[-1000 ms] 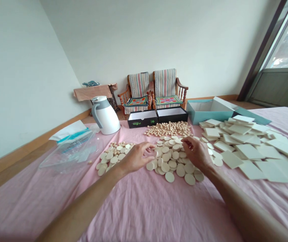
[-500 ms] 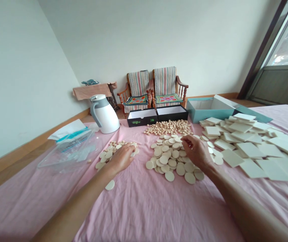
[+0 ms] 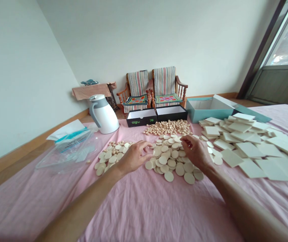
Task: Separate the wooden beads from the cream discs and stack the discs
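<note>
A broad pile of pale round discs (image 3: 168, 163) lies on the pink cloth in front of me. At its left edge is my left hand (image 3: 136, 156), thumb and fingers apart, with nothing visible between them. My right hand (image 3: 196, 152) hovers over the pile's right side, its thumb and fingertips pinched together; whatever they may hold is too small to make out. Left of my left hand, a smaller pile of discs (image 3: 108, 156) mixes with small wooden beads, partly hidden by that hand. Beyond the central pile lie many round wooden beads (image 3: 168, 127).
Square pale tiles (image 3: 249, 149) are heaped at the right, before a teal box (image 3: 201, 116). Two black boxes (image 3: 142, 121) stand behind the beads. At the left are a white jug (image 3: 106, 117) and clear plastic bags (image 3: 65, 154). Two chairs (image 3: 165, 82) stand by the wall.
My left hand has moved right, from the smaller pile to the central pile's edge, and its fingers have spread. My right hand has hardly moved.
</note>
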Tool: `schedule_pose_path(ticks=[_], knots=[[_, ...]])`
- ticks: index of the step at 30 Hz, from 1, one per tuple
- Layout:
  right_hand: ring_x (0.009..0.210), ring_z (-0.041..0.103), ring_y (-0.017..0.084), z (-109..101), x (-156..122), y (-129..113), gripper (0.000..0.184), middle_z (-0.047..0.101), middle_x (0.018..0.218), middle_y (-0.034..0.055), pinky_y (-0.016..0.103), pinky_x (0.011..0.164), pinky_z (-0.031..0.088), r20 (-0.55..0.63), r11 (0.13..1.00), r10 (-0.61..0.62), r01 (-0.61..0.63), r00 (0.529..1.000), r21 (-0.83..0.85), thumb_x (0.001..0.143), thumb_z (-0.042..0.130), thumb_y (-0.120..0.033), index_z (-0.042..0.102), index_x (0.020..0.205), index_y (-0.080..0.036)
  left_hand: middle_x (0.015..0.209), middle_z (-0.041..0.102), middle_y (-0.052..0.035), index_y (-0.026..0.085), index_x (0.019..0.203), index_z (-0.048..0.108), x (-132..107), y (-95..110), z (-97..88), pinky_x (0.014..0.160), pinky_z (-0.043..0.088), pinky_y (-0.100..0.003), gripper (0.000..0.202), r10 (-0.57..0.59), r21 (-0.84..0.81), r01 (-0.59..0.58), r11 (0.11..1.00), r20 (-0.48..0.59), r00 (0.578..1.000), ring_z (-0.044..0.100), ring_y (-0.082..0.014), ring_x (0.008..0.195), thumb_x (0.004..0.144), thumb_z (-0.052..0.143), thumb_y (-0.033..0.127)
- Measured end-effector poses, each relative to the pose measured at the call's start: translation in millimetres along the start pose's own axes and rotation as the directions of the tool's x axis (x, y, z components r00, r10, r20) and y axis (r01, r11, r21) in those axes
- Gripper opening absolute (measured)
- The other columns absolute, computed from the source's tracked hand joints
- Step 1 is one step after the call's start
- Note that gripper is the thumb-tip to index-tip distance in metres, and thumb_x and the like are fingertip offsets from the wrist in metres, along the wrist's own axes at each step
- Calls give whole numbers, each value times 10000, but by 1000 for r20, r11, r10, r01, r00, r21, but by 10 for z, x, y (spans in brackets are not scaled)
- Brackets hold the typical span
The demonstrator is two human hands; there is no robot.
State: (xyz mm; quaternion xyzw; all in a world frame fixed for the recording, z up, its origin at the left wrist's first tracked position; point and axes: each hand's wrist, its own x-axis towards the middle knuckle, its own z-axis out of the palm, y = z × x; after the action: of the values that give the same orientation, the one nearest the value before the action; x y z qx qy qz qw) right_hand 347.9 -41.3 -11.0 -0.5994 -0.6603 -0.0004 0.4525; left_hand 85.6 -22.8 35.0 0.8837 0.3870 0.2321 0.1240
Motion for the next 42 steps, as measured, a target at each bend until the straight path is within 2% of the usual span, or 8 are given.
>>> schedule_pose_path(ticks=[3, 8, 12, 17, 23, 26, 31, 42], knots=[[604, 569, 137, -3, 5, 0, 183, 660, 710, 10, 242, 592, 407, -1, 1000, 0, 0, 1000, 1, 766, 463, -221, 638, 817, -207, 965, 631, -49, 186, 992, 613, 53, -27, 9, 745, 479, -266, 205, -5, 8, 6, 1000, -24, 1000, 596, -152, 819, 816, 510, 169], [595, 570, 132, 1, 10, 5, 174, 658, 697, 3, 241, 593, 405, -6, 1000, 7, -7, 1000, -11, 766, 474, -220, 639, 820, -209, 984, 643, -67, 181, 932, 642, -37, -470, 82, 876, 449, -326, 292, -30, 245, 10, 969, 78, 996, 580, -193, 958, 770, 448, 35], [604, 576, 134, 13, 4, 9, 172, 660, 705, 5, 241, 596, 406, -3, 1000, 7, -7, 1000, -15, 759, 480, -206, 641, 819, -209, 1006, 640, -77, 176, 900, 635, -121, -694, 162, 903, 431, -344, 266, 21, 283, -45, 958, 89, 996, 560, -194, 995, 796, 429, 42], [620, 582, 137, 3, 1, -12, 180, 659, 715, 11, 239, 599, 414, -1, 1000, -3, 3, 1000, -2, 759, 476, -199, 643, 824, -202, 941, 653, -63, 179, 868, 652, -107, -507, 134, 843, 446, -319, 218, -20, 227, 5, 974, 65, 998, 579, -187, 912, 790, 474, 80], [632, 584, 139, 6, 3, -11, 176, 662, 726, 14, 238, 608, 414, 3, 1000, 1, -1, 1000, -6, 768, 479, -204, 646, 824, -200, 969, 673, -41, 185, 1088, 630, 51, -245, 35, 637, 467, -205, 291, -47, -156, 55, 986, 55, 997, 598, -117, 736, 816, 555, 256], [632, 585, 137, 15, 2, 6, 169, 658, 720, 12, 235, 607, 412, 7, 1000, -2, 2, 1000, 1, 766, 481, -202, 640, 823, -197, 978, 676, -51, 166, 983, 676, 189, -412, -5, 694, 472, -219, 233, -123, 2, 123, 992, -89, 988, 607, -125, 761, 810, 523, 198], [624, 580, 136, 21, 0, 10, 161, 650, 705, 8, 235, 607, 408, 7, 1000, -19, 19, 1000, 2, 761, 480, -192, 633, 812, -196, 913, 699, -63, 167, 887, 713, 311, -785, 16, 778, 466, -266, 226, -237, 339, 220, 915, 9, 971, 622, -177, 826, 730, 555, 129], [623, 560, 137, 8, 10, -12, 162, 638, 708, 8, 238, 600, 397, 18, 1000, -25, 25, 1000, 8, 765, 473, -187, 629, 804, -198, 797, 691, -48, 188, 712, 702, 348, -875, 145, 780, 452, -276, 219, -258, 381, 225, 897, 36, 966, 616, -194, 837, 653, 553, 38]])
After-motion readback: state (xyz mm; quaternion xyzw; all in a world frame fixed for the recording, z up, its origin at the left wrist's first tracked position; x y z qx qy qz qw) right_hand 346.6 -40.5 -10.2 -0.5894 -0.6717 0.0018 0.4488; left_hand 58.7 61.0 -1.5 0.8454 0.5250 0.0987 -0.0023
